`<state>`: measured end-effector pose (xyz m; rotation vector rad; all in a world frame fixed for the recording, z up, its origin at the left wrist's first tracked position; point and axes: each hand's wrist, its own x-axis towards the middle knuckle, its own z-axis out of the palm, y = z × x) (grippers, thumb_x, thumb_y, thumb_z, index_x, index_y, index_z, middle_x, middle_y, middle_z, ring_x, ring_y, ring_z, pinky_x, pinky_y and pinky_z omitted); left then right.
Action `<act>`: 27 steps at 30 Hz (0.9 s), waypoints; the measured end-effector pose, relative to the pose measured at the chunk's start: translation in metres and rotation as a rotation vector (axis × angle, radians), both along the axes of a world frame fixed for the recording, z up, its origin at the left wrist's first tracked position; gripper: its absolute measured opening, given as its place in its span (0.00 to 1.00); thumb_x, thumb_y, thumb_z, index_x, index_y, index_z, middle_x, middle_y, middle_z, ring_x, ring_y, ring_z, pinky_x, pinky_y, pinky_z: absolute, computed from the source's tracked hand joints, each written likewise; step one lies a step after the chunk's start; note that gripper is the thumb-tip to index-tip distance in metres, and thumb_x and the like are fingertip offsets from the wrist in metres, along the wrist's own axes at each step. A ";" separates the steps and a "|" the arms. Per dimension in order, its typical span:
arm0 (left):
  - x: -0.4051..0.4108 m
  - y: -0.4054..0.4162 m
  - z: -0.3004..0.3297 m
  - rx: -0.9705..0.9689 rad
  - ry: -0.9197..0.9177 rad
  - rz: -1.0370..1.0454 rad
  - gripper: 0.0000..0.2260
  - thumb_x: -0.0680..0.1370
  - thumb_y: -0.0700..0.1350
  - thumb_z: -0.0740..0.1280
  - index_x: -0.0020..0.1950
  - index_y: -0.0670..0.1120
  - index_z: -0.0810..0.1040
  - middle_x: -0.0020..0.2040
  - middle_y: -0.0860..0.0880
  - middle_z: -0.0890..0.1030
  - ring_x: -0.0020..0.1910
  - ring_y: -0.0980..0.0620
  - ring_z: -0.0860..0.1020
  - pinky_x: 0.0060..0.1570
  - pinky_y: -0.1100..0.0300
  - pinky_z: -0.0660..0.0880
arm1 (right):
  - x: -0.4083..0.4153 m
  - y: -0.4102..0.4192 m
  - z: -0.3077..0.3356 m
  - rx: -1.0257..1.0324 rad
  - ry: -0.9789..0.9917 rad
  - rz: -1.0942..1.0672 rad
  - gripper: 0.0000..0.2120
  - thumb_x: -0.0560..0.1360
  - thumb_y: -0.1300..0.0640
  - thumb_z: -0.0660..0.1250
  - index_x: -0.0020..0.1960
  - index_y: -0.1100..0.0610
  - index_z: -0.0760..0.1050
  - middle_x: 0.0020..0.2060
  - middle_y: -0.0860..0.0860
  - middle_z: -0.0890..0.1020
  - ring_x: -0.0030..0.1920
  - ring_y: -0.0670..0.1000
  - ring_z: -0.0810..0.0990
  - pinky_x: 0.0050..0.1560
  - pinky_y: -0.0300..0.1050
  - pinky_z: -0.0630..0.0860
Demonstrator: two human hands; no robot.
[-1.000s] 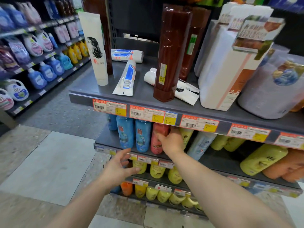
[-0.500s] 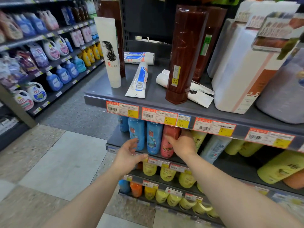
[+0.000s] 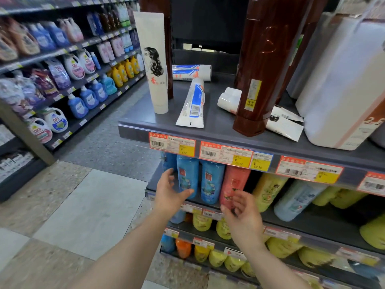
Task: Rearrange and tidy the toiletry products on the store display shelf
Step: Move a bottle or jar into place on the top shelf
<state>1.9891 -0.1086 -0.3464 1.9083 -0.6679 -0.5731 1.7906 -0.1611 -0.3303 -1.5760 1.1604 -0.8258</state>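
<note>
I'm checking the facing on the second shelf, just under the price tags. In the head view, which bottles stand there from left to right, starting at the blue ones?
blue bottle → second blue bottle → pink bottle → yellow bottle → pale blue bottle, which leans.

Top shelf [image 3: 220, 130]: matt dark-grey, looks like painted metal, smooth. Price labels [image 3: 172, 146] on its front edge: paper behind clear glossy plastic strip. Tall white tube [image 3: 155, 59]: smooth plastic, slight sheen. Lying tube w/ blue print [image 3: 193, 105]: glossy plastic, crimped flat end. Brown bottle [image 3: 262, 65]: dark, very glossy plastic w/ strong highlights, paper stickers. White pack [image 3: 341, 80] at right: glossy plastic film wrap. Blue bottles [image 3: 187, 176] and pink bottle [image 3: 234, 184] below: translucent shiny plastic. Floor [image 3: 83, 205]: speckled stone-look tiles, smooth, semi-matt.
</note>
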 end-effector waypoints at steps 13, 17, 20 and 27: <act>0.008 -0.015 -0.026 -0.050 0.094 -0.111 0.24 0.69 0.40 0.76 0.51 0.64 0.69 0.48 0.66 0.78 0.45 0.77 0.74 0.35 0.78 0.71 | 0.032 0.010 -0.021 0.240 -0.014 0.214 0.43 0.72 0.64 0.72 0.76 0.43 0.52 0.71 0.47 0.67 0.68 0.46 0.69 0.67 0.44 0.68; 0.028 -0.005 -0.027 -0.050 0.074 -0.059 0.22 0.71 0.41 0.75 0.56 0.59 0.70 0.51 0.61 0.79 0.48 0.66 0.78 0.46 0.66 0.75 | 0.034 0.015 -0.023 0.260 0.013 0.229 0.44 0.72 0.63 0.72 0.77 0.42 0.50 0.73 0.50 0.65 0.69 0.47 0.68 0.69 0.49 0.68; 0.049 0.004 -0.025 -0.042 0.085 -0.029 0.22 0.72 0.39 0.74 0.59 0.55 0.69 0.51 0.58 0.78 0.50 0.59 0.77 0.48 0.61 0.74 | 0.035 0.017 -0.023 0.245 0.045 0.236 0.44 0.73 0.62 0.72 0.77 0.43 0.50 0.73 0.50 0.66 0.70 0.48 0.68 0.70 0.51 0.67; 0.061 0.011 -0.021 -0.057 0.093 -0.058 0.22 0.74 0.38 0.72 0.63 0.53 0.68 0.53 0.58 0.76 0.49 0.63 0.75 0.42 0.71 0.70 | 0.038 0.018 -0.021 0.244 0.076 0.222 0.43 0.72 0.63 0.73 0.77 0.45 0.51 0.73 0.51 0.66 0.70 0.49 0.69 0.70 0.51 0.68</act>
